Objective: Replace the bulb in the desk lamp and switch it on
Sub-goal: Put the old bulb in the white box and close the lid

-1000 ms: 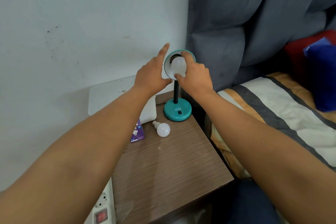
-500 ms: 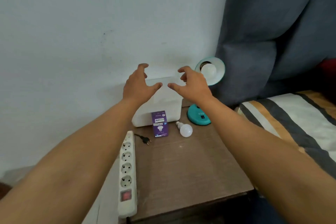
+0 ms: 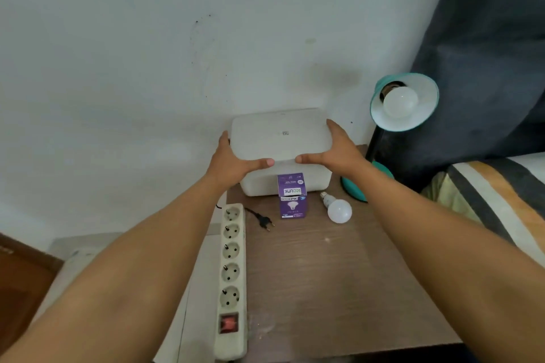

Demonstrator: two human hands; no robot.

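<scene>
A teal desk lamp (image 3: 424, 91) stands at the back right of the wooden bedside table (image 3: 339, 289), its shade tilted toward me with a white bulb (image 3: 400, 101) in the socket, unlit. A second white bulb (image 3: 339, 210) lies loose on the table beside a purple bulb carton (image 3: 292, 200). The lamp's black plug (image 3: 265, 221) lies unplugged next to a white power strip (image 3: 231, 274) with a red switch. My left hand (image 3: 236, 160) and right hand (image 3: 336, 150) grip the two sides of a white box (image 3: 280, 138) against the wall.
A bed with a striped cover (image 3: 501, 194) lies to the right, a dark grey curtain (image 3: 486, 53) behind the lamp. The wall runs along the back. The power strip hangs over the table's left edge.
Both hands left the lamp's shade and bulb, moved left and down, and closed on the sides of the white box. My view swung left and down.
</scene>
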